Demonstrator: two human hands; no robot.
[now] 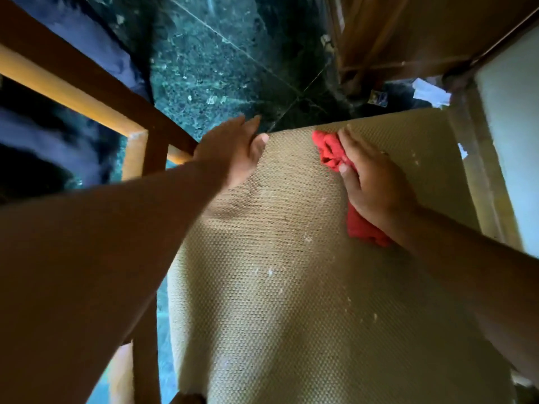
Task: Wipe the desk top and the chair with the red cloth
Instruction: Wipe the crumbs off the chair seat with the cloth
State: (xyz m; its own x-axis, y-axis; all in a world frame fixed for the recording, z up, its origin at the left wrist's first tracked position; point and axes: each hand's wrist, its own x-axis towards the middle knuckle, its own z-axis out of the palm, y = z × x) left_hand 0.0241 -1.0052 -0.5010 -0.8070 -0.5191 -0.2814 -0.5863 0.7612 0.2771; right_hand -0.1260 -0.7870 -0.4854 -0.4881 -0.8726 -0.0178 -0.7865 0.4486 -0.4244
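The chair's beige woven seat cushion point(291, 287) fills the lower middle of the head view, speckled with pale crumbs. My right hand point(376, 182) presses the bunched red cloth point(331, 151) flat on the seat near its far right corner; cloth shows beyond the fingertips and under the wrist. My left hand point(236, 150) rests with fingers apart on the seat's far left corner, holding nothing. The chair's wooden armrest frame point(87, 91) runs along the left. The desk top is not in view.
Dark green speckled floor tiles point(210, 71) lie beyond the seat. A brown wooden furniture panel point(423, 39) stands at the top right, with paper scraps point(431, 93) on the floor below it. A pale surface point(513, 141) borders the right edge.
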